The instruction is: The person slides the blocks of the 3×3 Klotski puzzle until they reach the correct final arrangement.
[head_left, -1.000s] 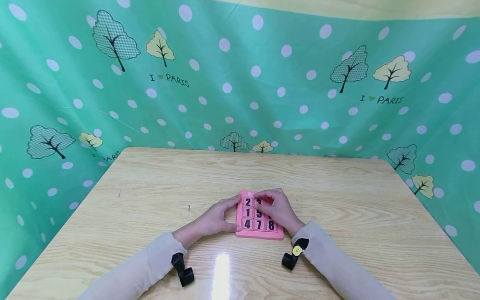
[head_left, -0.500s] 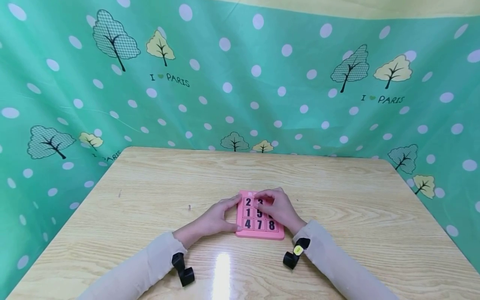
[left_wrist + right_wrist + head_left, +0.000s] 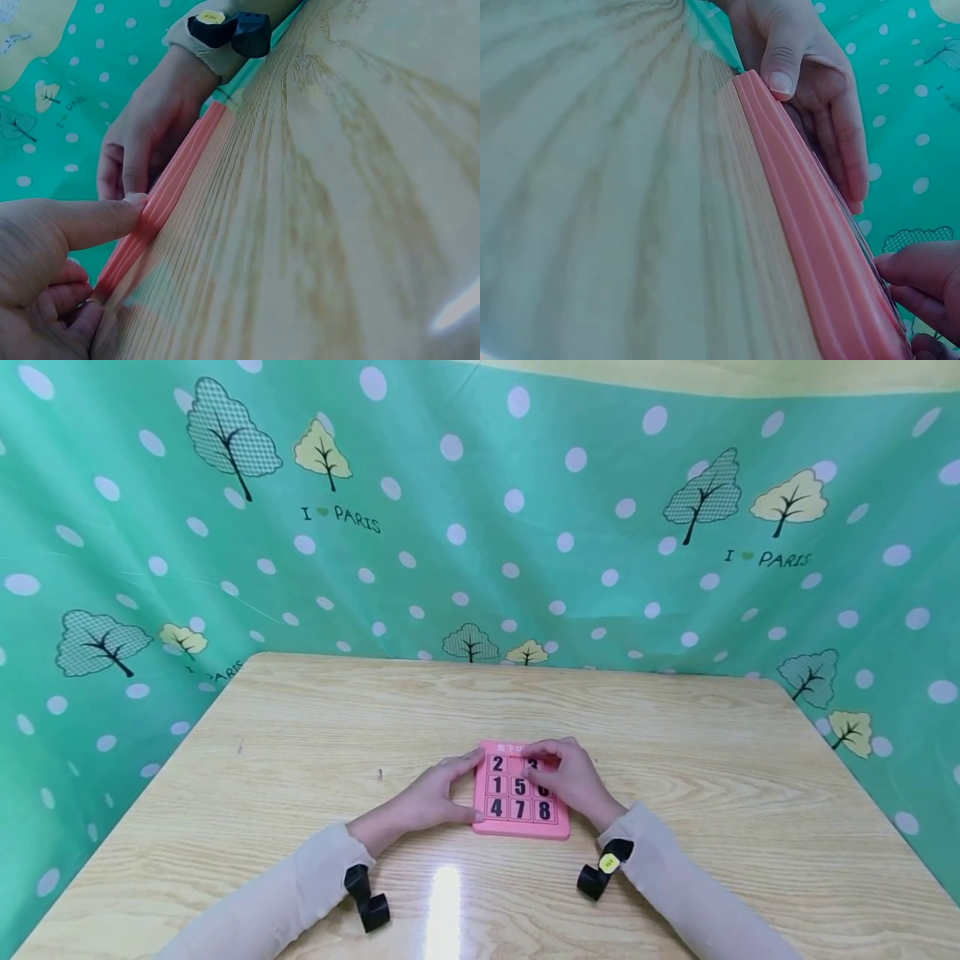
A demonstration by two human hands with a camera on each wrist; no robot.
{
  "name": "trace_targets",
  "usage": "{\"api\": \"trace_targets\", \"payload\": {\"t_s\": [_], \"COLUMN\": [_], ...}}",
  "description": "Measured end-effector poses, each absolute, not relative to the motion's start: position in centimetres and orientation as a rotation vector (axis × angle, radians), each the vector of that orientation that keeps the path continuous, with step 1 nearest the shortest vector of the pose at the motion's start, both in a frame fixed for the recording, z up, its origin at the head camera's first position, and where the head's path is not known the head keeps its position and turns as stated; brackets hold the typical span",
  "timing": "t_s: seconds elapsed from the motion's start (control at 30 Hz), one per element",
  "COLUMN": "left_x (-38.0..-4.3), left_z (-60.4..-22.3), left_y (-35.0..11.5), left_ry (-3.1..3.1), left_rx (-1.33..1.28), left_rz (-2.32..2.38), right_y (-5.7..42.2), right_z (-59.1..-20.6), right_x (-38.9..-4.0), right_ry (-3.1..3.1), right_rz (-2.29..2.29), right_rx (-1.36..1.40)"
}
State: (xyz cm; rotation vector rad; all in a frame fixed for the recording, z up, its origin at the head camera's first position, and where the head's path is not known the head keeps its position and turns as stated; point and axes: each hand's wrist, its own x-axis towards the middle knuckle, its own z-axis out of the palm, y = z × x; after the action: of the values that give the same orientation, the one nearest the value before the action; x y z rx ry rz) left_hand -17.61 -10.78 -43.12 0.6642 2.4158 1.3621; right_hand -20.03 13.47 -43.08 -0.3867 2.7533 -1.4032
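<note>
A pink number slide puzzle lies flat on the wooden table, black digits on its tiles. My left hand holds its left side, thumb at the near corner and fingers at the far corner. In the left wrist view the left thumb lies against the pink edge. My right hand reaches over from the right, thumb and index finger at the 3 tile in the top row. That tile sits right of the 2 tile, with a bare slot between them. The right hand covers part of the right column.
The wooden table extends around the puzzle. A green dotted cloth with tree prints hangs behind and at the sides. Each wrist carries a black camera mount, on the left and the right.
My right hand has shifted to the right together with the 3 tile, baring a slot in the top row beside the 2. My left hand stays put at the puzzle's left side.
</note>
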Motion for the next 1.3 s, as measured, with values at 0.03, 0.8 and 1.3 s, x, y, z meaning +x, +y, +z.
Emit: {"api": "trace_targets", "payload": {"t_s": [0.03,0.8,1.3], "left_x": [-17.6,-17.6,-17.5], "left_z": [-43.1,-43.0,-43.0], "left_y": [-10.8,-10.8,-10.8], "left_ry": [2.416,2.43,2.43], "left_rx": [0.659,0.641,0.648], "left_rz": [1.36,1.349,1.346], "right_y": [13.5,13.6,10.2], "right_z": [-43.1,-42.9,-42.3], "right_x": [-20.0,-19.7,-20.2], "right_ry": [2.754,2.746,2.708], "right_rz": [-1.405,-1.416,-1.399], "right_rx": [-0.385,-0.376,-0.423]}}
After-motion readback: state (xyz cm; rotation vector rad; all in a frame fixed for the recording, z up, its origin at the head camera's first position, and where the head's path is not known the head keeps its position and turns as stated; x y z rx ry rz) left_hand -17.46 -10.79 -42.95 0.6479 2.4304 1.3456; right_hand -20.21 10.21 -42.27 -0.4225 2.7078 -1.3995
